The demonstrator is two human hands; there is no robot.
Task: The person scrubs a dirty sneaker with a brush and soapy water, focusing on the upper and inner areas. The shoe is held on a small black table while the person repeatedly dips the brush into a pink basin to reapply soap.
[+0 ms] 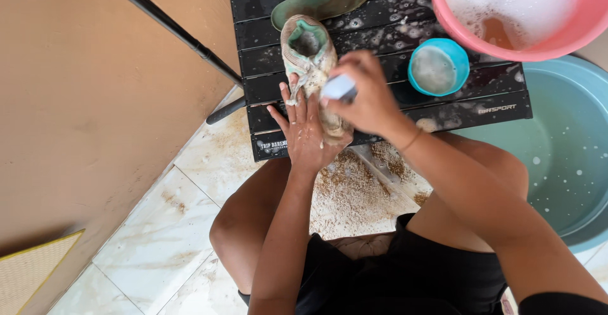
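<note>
The left hand (304,131) lies palm down with fingers spread and released, pressing flat against the near side of a soapy shoe (311,68) that rests on a black slatted table (392,109); its forearm rises straight from between the knees. Just right of those fingers, the right hand (367,96) is clenched around a pale brush (339,87), knuckles up, wrist bent, held down on the shoe's toe end. Right of the knuckles stands a blue cup (438,67), beyond it a pink basin (544,36) of suds, and a teal tub (570,163) on the floor.
</note>
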